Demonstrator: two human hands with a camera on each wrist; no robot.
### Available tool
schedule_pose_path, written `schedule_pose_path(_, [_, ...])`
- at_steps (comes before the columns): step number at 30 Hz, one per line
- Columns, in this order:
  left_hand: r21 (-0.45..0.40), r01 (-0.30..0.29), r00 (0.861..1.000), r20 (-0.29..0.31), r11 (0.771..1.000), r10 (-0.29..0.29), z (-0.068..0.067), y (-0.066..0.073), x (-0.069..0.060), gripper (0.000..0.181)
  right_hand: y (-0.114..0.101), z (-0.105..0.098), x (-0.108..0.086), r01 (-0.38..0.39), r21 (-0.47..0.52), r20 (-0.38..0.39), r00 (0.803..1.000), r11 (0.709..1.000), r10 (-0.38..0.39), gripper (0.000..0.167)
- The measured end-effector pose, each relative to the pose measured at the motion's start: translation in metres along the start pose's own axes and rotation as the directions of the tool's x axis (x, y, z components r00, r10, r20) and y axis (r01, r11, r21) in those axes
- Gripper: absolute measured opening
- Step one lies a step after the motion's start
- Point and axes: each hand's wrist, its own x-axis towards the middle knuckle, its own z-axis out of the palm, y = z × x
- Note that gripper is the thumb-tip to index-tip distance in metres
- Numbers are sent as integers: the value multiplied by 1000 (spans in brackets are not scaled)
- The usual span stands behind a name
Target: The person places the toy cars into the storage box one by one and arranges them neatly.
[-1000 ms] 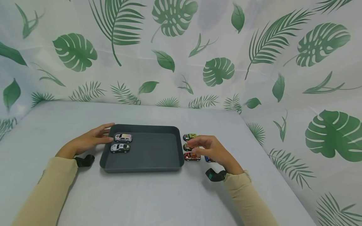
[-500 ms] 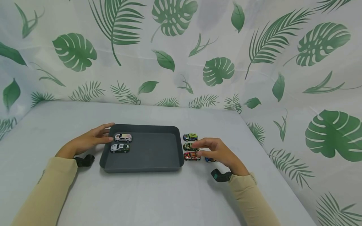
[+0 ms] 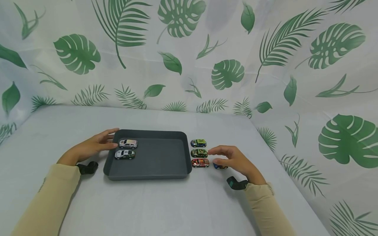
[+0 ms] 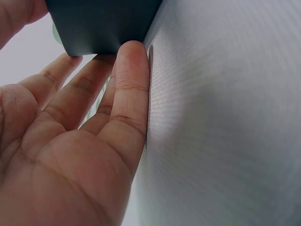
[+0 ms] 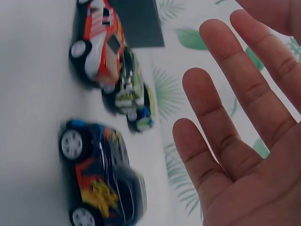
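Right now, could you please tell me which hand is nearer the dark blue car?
Right: the right hand is close by the dark blue car; the left hand is across the tray from it.

I see soft, rather muted light in the head view, a faint shadow (image 3: 243, 205) beside the right sleeve (image 3: 265, 208); up close, the cars (image 5: 106, 56) blur.

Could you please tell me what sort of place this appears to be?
Probably a makeshift tabletop recording setup: a leaf-print backdrop stands behind and beside a white table, wrist-worn cameras are in view, and toy cars sit in and beside a gray tray.
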Motion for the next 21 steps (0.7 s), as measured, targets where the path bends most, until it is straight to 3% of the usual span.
schedule_pose_path(6, [4,6,1000,-1,1000,-6,0,0,0,94,9,-7,-4,-13,-24,-23,1000,1000,12,30])
schedule_pose_path(21, [-2,4,1000,4,1000,-4,0,-1,1,94,22,-16,-14,-127,-111,-32,992,986,124,35])
